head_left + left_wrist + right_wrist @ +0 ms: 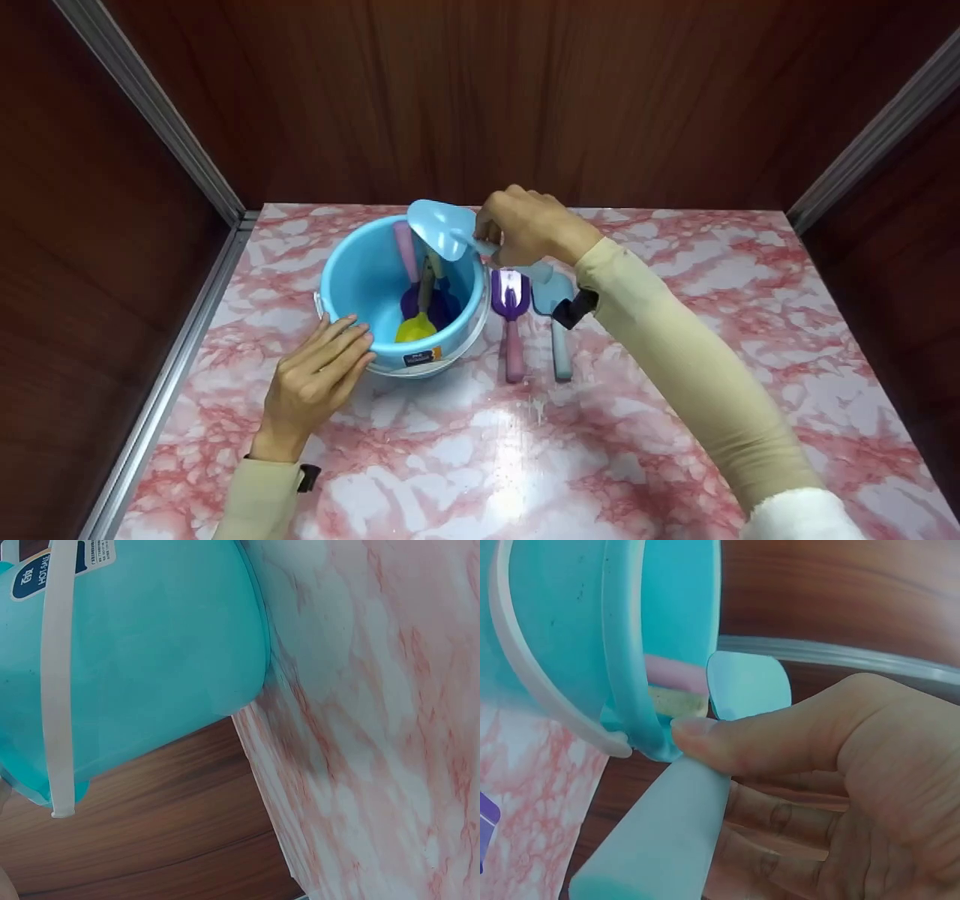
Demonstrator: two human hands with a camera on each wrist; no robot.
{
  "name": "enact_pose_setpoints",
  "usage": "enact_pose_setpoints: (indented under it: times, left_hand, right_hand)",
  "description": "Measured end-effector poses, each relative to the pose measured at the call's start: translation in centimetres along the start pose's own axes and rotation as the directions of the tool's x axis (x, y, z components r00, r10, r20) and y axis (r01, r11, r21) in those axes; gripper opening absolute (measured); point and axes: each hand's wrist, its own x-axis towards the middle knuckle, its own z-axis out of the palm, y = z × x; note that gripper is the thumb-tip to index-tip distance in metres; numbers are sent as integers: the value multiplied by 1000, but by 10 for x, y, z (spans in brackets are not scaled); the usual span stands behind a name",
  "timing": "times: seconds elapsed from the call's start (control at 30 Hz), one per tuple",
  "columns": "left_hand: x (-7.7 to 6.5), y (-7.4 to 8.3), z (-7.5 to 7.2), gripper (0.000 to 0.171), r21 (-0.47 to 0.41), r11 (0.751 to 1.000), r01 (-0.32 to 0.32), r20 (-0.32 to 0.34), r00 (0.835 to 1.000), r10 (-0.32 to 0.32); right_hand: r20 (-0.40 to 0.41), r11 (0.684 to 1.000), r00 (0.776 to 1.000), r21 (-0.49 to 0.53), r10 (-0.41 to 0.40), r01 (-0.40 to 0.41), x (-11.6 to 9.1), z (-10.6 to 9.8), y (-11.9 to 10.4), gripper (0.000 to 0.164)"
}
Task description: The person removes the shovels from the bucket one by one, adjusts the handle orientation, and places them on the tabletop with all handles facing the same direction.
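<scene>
A light blue bucket (352, 262) stands on the marbled table, with its white handle (58, 690) hanging down outside. My left hand (311, 379) rests on its near left rim with the fingers fairly straight; the left wrist view shows mostly the bucket's side. My right hand (529, 225) grips a light blue toy shovel (656, 832) by its pale handle, the blade over the bucket's far right rim. Inside the bucket lie a yellow shovel (416, 328) with a grey-green handle, and purple pieces (442, 306) beside a pink handle (406, 251).
Right of the bucket lie a purple scoop (511, 292) with a pink handle and a light blue spade (561, 349), its blade partly under my right wrist. Brown wood-look panels (480, 97) with metal edging stand behind the table and at both sides.
</scene>
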Motion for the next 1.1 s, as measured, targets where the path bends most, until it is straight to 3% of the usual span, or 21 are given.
enact_pose_setpoints:
  times: [0.57, 1.1]
  left_hand:
    - [-4, 2, -1, 23, 1, 1000, 14, 9, 1000, -14]
    - [-3, 1, -1, 23, 8, 1000, 4, 20, 1000, -4]
  right_hand:
    - [-79, 984, 997, 177, -3, 17, -20, 11, 40, 32]
    - [-143, 965, 983, 252, 114, -75, -43, 29, 74, 31]
